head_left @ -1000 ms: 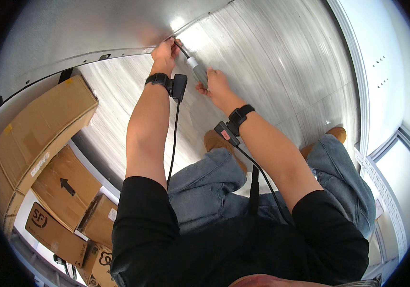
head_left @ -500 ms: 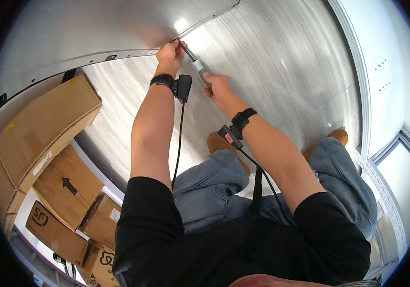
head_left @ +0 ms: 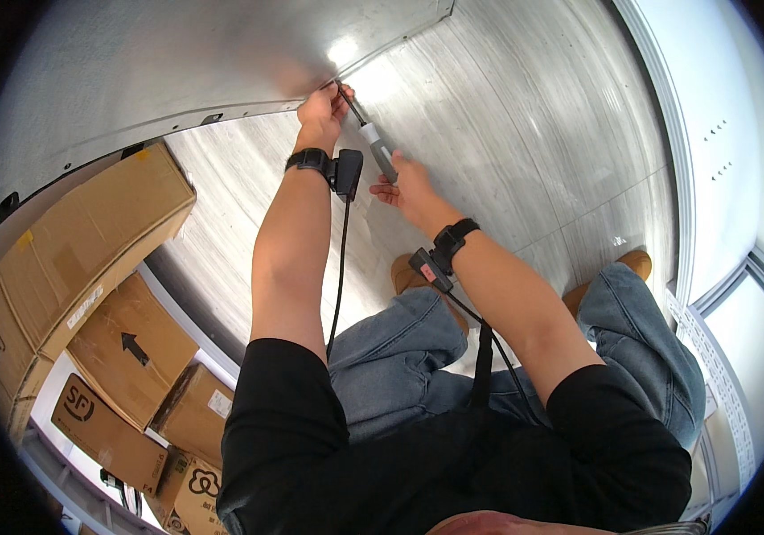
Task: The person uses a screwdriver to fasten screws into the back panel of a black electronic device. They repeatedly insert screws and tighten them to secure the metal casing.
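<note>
A screwdriver with a grey handle, pale collar and dark thin shaft slants up toward the lower edge of a metal panel. Its tip meets the panel's rim, where my left hand is closed, fingertips pinched beside the shaft's end; whatever lies between them is hidden. At the handle's near end is my right hand, thumb along the grip and the butt against the palm. Its other fingers are loosely curled, partly off the handle.
Cardboard boxes are stacked at the left, beneath the panel. Pale wood-look floor spreads ahead and right, bounded by a white wall. Black wrist straps with cabled modules sit on both forearms. My knees are bent below.
My right hand has loosened its fingers around the screwdriver handle and slid toward the butt end. The left hand stays by the tip. The whole view has shifted slightly.
</note>
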Motion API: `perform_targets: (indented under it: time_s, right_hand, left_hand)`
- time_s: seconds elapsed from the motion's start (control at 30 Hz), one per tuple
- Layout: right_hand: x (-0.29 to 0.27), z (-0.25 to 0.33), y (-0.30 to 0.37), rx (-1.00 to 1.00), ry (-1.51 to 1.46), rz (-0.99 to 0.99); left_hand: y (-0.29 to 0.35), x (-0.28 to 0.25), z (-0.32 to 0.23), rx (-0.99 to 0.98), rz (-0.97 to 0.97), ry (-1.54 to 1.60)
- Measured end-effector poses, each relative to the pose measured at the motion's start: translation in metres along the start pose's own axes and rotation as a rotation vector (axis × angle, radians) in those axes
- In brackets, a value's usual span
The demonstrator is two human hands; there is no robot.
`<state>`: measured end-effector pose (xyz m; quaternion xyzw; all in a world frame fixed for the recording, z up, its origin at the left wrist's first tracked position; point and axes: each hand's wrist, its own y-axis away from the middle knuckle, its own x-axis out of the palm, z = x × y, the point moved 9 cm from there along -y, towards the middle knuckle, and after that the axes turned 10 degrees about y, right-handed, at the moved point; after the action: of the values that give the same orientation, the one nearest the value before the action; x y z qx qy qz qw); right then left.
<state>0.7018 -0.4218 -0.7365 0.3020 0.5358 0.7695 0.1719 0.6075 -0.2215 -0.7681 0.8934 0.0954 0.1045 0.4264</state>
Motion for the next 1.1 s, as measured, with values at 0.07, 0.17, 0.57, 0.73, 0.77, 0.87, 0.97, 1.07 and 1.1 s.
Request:
perform_targets:
  time_s: [0.07,0.17,0.57,0.73,0.77,0.87,0.97,1.07,1.1]
  right_hand:
    - [-0.004,0.0,-0.009,-0.023,0.038,-0.031]
    - [-0.004,0.007,-0.009,-0.043,0.133,-0.024]
    - [-0.001,0.007,-0.004,0.001,0.157,0.019]
    - [-0.003,0.002,-0.004,0.083,0.065,0.021]
    - [-0.005,0.003,-0.008,0.073,0.102,-0.004]
    - [-0.002,0.003,-0.014,0.056,0.097,-0.012]
    - [-0.002,0.005,-0.01,0.069,0.051,0.02]
    - [-0.007,0.011,-0.01,0.072,0.073,0.037]
    - [-0.008,0.012,-0.009,0.069,0.092,0.039]
  left_hand:
    - [0.002,0.001,0.0,-0.002,-0.006,0.027]
    - [-0.001,0.001,0.0,-0.002,0.023,0.03]
    - [-0.004,-0.002,0.0,-0.001,-0.013,0.112]
    - [-0.012,-0.007,0.003,0.005,-0.005,0.119]
    - [-0.011,-0.003,0.001,0.009,0.004,0.119]
    - [-0.005,-0.002,0.001,-0.004,-0.01,0.099]
    - [-0.004,-0.001,0.001,0.001,0.016,0.115]
    - [-0.002,-0.002,0.0,0.0,-0.005,0.034]
    - [-0.001,-0.003,-0.001,0.004,-0.008,0.013]
